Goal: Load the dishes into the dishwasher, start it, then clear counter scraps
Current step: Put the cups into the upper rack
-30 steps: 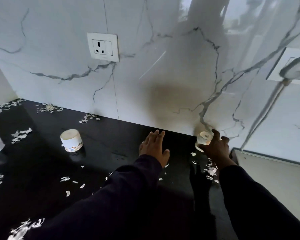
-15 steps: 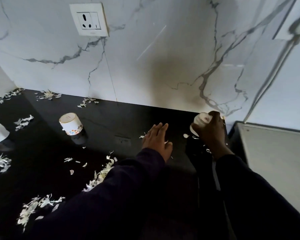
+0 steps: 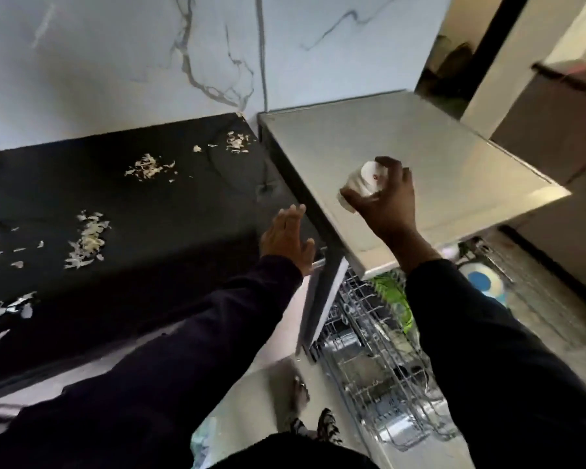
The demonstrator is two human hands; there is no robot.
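White cup (image 3: 364, 184) in my right hand (image 3: 388, 204), fingers curled round its side, base tipped toward the wall; it sits in the air over the pale grey dishwasher top (image 3: 454, 170), not touching it as far as I can tell. My left hand (image 3: 288, 236) is flat, fingers straight and together, holding nothing, at the right end of the black counter (image 3: 149, 231) just beside the dishwasher. Pale scraps (image 3: 88, 240) lie in loose heaps across the counter, more of them toward the marble wall (image 3: 115, 62). Below the dishwasher top a wire rack (image 3: 369, 340) is pulled out; something green (image 3: 391, 292) and a blue-and-white plate (image 3: 484, 282) sit in it. Both my sleeves are dark.
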